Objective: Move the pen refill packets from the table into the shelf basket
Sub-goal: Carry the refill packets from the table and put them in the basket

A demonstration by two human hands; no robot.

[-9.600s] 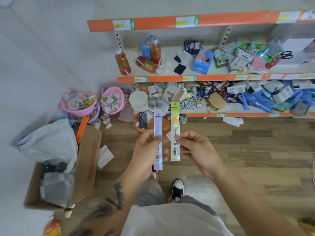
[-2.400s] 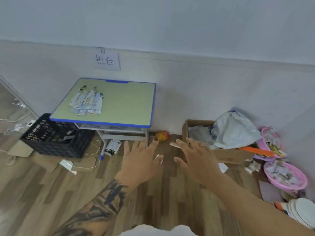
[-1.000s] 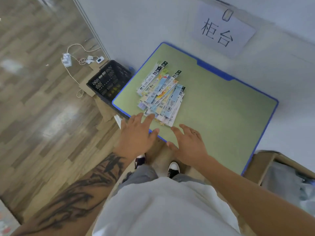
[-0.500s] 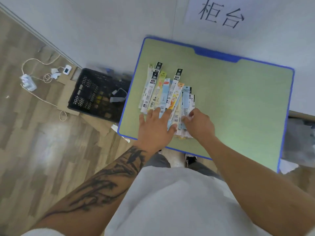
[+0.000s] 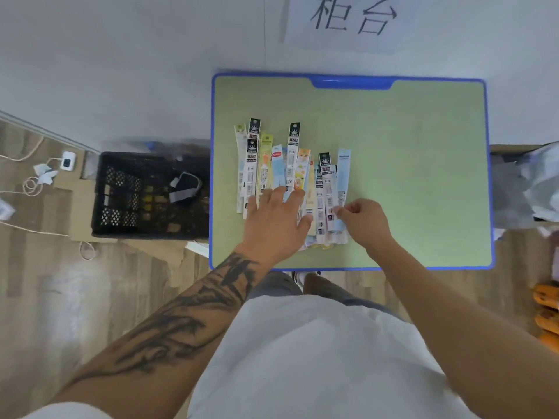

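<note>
Several long, narrow pen refill packets [image 5: 290,173] lie side by side on the left half of a green table [image 5: 417,164] with a blue rim. My left hand [image 5: 276,220] lies flat over the near ends of the middle packets, fingers spread and straight. My right hand [image 5: 363,222] is at the right end of the row; its thumb and fingertips pinch the lower part of a pale blue packet [image 5: 342,179]. The shelf basket is out of view.
A black plastic crate [image 5: 145,195] stands on the floor left of the table. Cables and a power strip [image 5: 67,160] lie further left. A paper sign [image 5: 352,19] hangs on the wall. A cardboard box with a plastic bag [image 5: 535,182] sits on the right.
The packets I held at the shelf are gone from my hands. I turned to the table, both hands came down on the row, and my right hand has moved right to pinch the pale blue packet.
</note>
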